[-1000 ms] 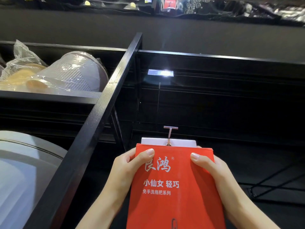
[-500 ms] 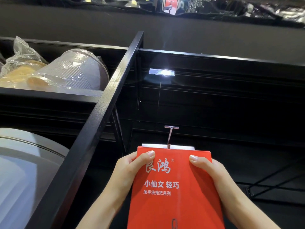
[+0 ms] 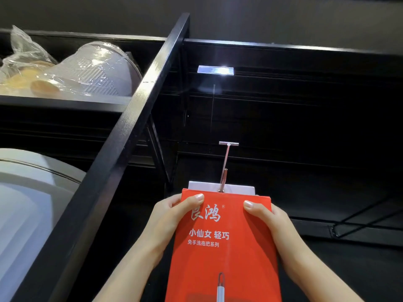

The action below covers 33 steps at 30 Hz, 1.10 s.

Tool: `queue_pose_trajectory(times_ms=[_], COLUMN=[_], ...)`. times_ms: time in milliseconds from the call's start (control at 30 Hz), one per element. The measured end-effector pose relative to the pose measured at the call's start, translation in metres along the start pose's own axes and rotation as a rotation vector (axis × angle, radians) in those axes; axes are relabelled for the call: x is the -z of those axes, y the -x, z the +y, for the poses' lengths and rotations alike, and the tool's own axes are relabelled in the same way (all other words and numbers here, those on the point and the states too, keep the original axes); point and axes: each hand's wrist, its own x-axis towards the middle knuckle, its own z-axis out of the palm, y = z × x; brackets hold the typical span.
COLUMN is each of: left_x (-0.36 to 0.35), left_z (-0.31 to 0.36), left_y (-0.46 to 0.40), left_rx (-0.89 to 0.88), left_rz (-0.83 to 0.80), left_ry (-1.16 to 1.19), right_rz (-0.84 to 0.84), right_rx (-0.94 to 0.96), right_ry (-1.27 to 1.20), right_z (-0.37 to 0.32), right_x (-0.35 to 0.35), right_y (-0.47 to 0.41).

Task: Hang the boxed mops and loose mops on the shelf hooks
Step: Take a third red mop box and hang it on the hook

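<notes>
Your left hand [image 3: 172,216] and right hand [image 3: 268,223] still grip the red mop box [image 3: 224,243], which has slid further onto the shelf hook [image 3: 224,168], so it looks nearly hung.

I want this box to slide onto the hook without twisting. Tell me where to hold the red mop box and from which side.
Hold the red mop box by its two long side edges near the top, one hand from each side, as the left hand and right hand do now. It is tall and narrow, and the metal hook enters at the top middle, so that spot must stay uncovered.
</notes>
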Motion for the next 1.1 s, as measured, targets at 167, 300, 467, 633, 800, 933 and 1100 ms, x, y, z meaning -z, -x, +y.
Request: queue_pose_trajectory(times_ms=[167, 300, 467, 633, 800, 933, 1100], left_x=[-0.004, -0.006, -0.007, -0.008, -0.008, -0.011, -0.013], left_z=[-0.014, -0.023, -0.034, -0.040, -0.042, -0.038, -0.037], left_y=[-0.004, -0.009, -0.016, -0.019, -0.019, -0.018, -0.016], left_rx=[0.015, 0.008, 0.018, 0.028, 0.051, 0.062, 0.084], left_rz=[0.037, 0.042, 0.051, 0.079, 0.119, 0.133, 0.121], left_ry=[0.071, 0.096, 0.116, 0.107, 0.074, 0.064, 0.054], right_rz=[0.037, 0.036, 0.048, 0.027, 0.014, 0.020, 0.094], right_rx=[-0.014, -0.026, -0.041, -0.032, -0.031, -0.053, -0.059], right_ry=[0.002, 0.007, -0.001, 0.013, 0.039, 0.063, 0.160], right_z=[0.016, 0.024, 0.034, 0.039, 0.042, 0.042, 0.042], right_x=[0.002, 0.003, 0.003, 0.004, 0.007, 0.006, 0.006], right_y=[-0.008, -0.014, -0.021, -0.024, -0.026, -0.026, -0.024])
